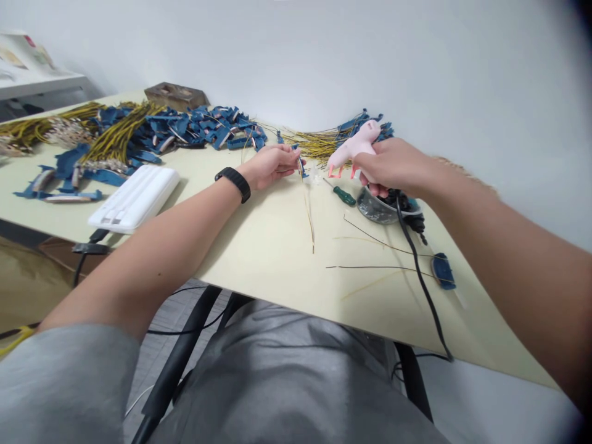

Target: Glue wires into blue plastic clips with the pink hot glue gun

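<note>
The right hand (393, 166) has fingers clamped on a pink hot glue gun (356, 145), just beside the left hand (271, 165), fingers pinched on a blue-tagged wire (301, 168); a slip could burn skin.

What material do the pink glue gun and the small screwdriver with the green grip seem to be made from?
The pink glue gun looks like moulded plastic: smooth, rounded, with a soft satin sheen. The small screwdriver has a glossy green grip, probably plastic, and a thin grey shaft that looks like metal, perhaps steel, though it is too small to be sure.
</note>
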### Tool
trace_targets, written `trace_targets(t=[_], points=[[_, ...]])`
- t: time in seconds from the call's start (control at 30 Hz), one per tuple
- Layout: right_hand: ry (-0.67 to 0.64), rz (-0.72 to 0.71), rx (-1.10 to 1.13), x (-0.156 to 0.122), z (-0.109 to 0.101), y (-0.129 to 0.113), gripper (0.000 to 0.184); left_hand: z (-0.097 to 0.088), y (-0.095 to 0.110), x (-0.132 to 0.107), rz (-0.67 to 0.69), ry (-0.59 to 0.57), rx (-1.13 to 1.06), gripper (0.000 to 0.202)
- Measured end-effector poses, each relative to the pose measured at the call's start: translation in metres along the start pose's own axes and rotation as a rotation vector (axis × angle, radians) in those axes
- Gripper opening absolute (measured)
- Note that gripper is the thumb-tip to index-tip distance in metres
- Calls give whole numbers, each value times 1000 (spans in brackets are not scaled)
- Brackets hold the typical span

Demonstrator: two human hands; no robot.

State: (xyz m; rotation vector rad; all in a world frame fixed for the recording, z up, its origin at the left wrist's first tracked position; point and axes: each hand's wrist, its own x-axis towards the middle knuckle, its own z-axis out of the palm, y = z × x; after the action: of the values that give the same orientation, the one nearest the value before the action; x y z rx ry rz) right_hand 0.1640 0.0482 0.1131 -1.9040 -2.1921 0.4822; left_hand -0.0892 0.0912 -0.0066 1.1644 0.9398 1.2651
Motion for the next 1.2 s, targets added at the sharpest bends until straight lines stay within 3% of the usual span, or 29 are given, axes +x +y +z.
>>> trace_targets(t=[0.27,0.73,1.13,1.2], points=[[-79,-71,-39,11,8,-1,33,5,4,-3,-52,99,-26,30],[-61,-92,-12,39,25,14,25,5,3,-3,-47,90,27,32],[-62,-121,-68,26,17,10,28,8,8,-6,-73,96,17,31],[-16,-97,-25,21,13,6,28,8,9,-7,-69,92,17,29]])
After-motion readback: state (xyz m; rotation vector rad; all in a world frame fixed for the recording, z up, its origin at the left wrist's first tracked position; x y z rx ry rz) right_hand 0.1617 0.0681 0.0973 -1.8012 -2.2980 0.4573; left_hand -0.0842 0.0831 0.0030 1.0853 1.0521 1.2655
